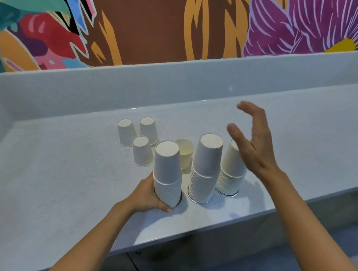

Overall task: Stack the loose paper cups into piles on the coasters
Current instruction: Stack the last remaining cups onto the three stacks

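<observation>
The left hand (146,196) has its fingers (165,209) curled round the lower part of the left pile of paper cups (168,171). The pile's base sits at a coaster (180,200), and only a dark sliver of that coaster shows just beside the fingertips. The right hand (254,146) is raised with its fingers (250,108) spread and straight, holding nothing, its palm turned toward the piles. Just inside that palm leans the right pile (231,171), and the middle pile (205,170) stands between the two hands; each rests on a coaster with a thin metallic rim (229,194) (201,201). All the stacked cups are upside down. Beyond the left fingers, one cup with a yellowish inside (185,153) stands mouth up, tucked between the left and middle piles. Farther off, three loose cups (142,151) (126,133) (148,129) stand upside down in a close cluster. Everything rests on a pale, speckled grey-white desk (66,184) with a raised backsplash (166,84) of the same material. Above it the wall carries a bright mural (158,19) of leaves and a purple flower. Below the desk's front edge are grey cabinet fronts (210,240).
</observation>
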Action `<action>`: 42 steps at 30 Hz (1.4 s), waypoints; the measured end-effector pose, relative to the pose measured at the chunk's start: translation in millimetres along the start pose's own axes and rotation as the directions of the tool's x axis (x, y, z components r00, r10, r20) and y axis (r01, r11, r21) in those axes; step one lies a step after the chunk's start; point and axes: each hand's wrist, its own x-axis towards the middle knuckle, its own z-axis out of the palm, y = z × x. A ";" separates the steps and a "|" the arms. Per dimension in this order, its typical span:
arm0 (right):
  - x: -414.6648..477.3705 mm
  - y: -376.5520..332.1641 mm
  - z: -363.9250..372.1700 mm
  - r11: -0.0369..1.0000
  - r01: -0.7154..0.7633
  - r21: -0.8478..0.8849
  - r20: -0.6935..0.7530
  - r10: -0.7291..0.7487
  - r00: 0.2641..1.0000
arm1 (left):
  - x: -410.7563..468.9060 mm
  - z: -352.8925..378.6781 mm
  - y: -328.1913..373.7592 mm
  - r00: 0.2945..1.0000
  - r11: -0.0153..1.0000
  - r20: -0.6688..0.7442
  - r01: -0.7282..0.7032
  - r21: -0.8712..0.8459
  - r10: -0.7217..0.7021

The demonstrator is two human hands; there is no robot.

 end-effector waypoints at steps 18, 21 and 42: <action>-82.5 126.6 14.3 0.872 -0.490 0.008 0.410 0.444 0.797 | 0.5 13.3 -7.8 0.986 0.989 -0.096 0.139 0.042 -0.134; -81.7 129.0 15.0 0.866 -0.500 0.006 0.408 0.455 0.791 | 0.0 14.0 -5.1 0.985 0.987 -0.093 0.153 0.045 -0.148; 53.0 179.1 -9.8 0.880 -0.086 -0.467 0.714 0.433 0.550 | 27.2 -93.8 54.1 0.976 0.907 -0.188 0.175 0.384 -0.109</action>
